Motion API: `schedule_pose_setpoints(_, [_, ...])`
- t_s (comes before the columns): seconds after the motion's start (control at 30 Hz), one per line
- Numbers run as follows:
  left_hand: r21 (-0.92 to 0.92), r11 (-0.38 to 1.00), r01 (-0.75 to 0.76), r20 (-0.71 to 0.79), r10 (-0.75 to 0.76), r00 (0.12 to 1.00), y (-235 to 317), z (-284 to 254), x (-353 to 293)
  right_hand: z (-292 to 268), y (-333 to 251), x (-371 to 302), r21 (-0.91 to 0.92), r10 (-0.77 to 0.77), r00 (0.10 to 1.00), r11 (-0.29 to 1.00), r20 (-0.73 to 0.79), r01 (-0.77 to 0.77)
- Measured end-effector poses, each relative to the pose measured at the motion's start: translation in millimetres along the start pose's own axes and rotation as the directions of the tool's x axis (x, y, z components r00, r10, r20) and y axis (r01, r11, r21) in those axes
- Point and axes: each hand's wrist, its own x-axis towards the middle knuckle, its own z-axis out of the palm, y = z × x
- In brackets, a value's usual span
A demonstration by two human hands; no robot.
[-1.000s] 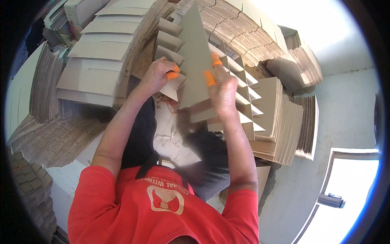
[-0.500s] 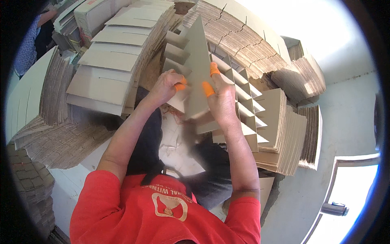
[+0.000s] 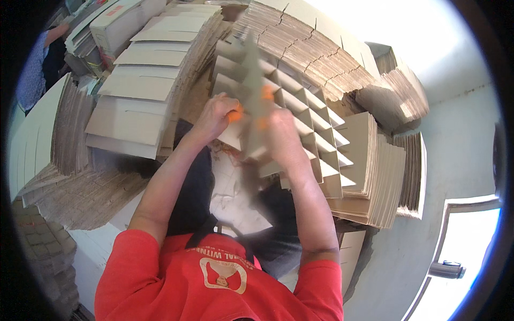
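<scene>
A cardboard divider grid (image 3: pixel 313 120) made of crossed strips sits in front of me. One long cardboard strip (image 3: pixel 251 75), smeared by motion, stands up along its left part. My right hand (image 3: pixel 284 131), also blurred, grips this strip from the right, with orange finger covers on the thumb and a finger. On the other side my left hand (image 3: pixel 217 116) is closed, its orange-covered fingertips pinching the edge of a cross strip of the grid. The exact contact under its fingertips is partly hidden.
Tall stacks of slotted cardboard sheets stand to the left (image 3: pixel 142 80), along the back (image 3: pixel 305 43) and at the right (image 3: pixel 375 166). A person's sleeve (image 3: pixel 32 77) shows at the far left. A pale wall (image 3: pixel 460 144) bounds the right side.
The long strip has shifted left and turned more edge-on, and my right hand has moved left with it. More of the grid's cells now show. My left hand stays nearly in place.
</scene>
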Motion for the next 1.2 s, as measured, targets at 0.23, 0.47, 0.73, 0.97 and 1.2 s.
schedule_pose_setpoints(0.23, [0.038,0.999,0.039,-0.001,-0.039,0.999,5,-2,0,8,-5,-25,0.014,0.253,0.967,0.967,-0.008,-0.253])
schedule_pose_setpoints(0.47, [0.287,0.933,-0.218,0.233,0.152,0.96,43,4,-2,-52,76,-122,-0.368,0.612,0.729,0.63,-0.307,-0.684])
schedule_pose_setpoints(0.73, [0.2,0.921,-0.336,0.428,0.226,0.875,43,30,62,-75,38,-158,0.347,0.385,0.922,0.861,0.031,-0.371])
schedule_pose_setpoints(0.97, [0.002,0.978,-0.21,0.497,0.181,0.849,-20,83,67,-74,19,-146,-0.357,0.272,0.922,0.861,-0.276,-0.361])
schedule_pose_setpoints(1.2, [-0.173,0.981,-0.093,0.678,0.187,0.711,33,72,95,-49,49,-185,-0.289,0.55,0.825,0.775,-0.132,-0.563])
